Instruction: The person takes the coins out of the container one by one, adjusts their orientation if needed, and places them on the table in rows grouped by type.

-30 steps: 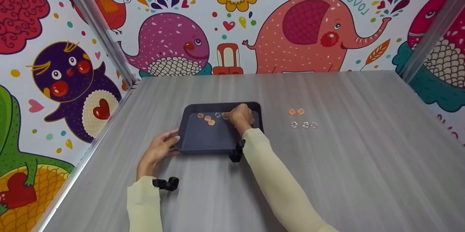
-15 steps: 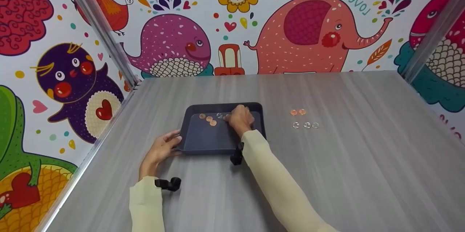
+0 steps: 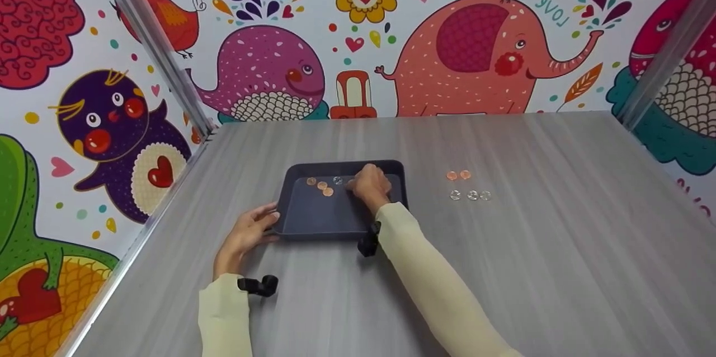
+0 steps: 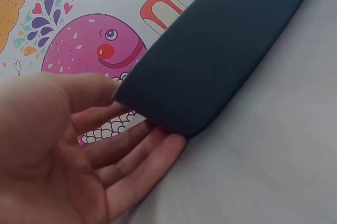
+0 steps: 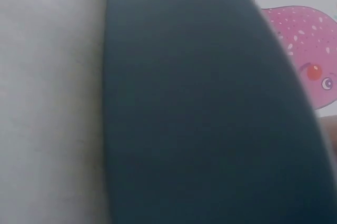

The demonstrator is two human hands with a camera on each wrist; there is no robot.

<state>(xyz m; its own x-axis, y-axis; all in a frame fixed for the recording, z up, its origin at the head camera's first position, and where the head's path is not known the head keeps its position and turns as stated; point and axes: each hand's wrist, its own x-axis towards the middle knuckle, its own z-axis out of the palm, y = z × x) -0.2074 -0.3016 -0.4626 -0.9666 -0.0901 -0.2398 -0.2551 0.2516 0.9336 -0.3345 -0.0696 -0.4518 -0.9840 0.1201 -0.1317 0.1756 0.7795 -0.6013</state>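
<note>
A dark grey tray (image 3: 313, 217) lies on the table. My left hand (image 3: 246, 231) grips its near left corner, thumb at the rim and fingers against the lower edge, as the left wrist view shows of the tray wall (image 4: 210, 50). Inside the tray, my right hand (image 3: 370, 184) is bent down toward the floor with curled fingers, pinching a silver coin that is mostly hidden by the hand. To its left lie a silver coin (image 3: 337, 181) and three copper coins (image 3: 328, 192). In the right wrist view the tray wall (image 5: 200, 97) covers nearly everything.
Right of the tray, two copper coins (image 3: 451, 175) form a row on the table (image 3: 531, 267), with three silver coins (image 3: 455, 195) in a row nearer to me. A patterned wall (image 3: 358, 38) stands behind the table, and a metal post (image 3: 156, 43) rises at the back left.
The right hand stays over nearly the same spot in the tray, and the silver coin at its fingertips shows less than before. The left hand and the tray keep their place.
</note>
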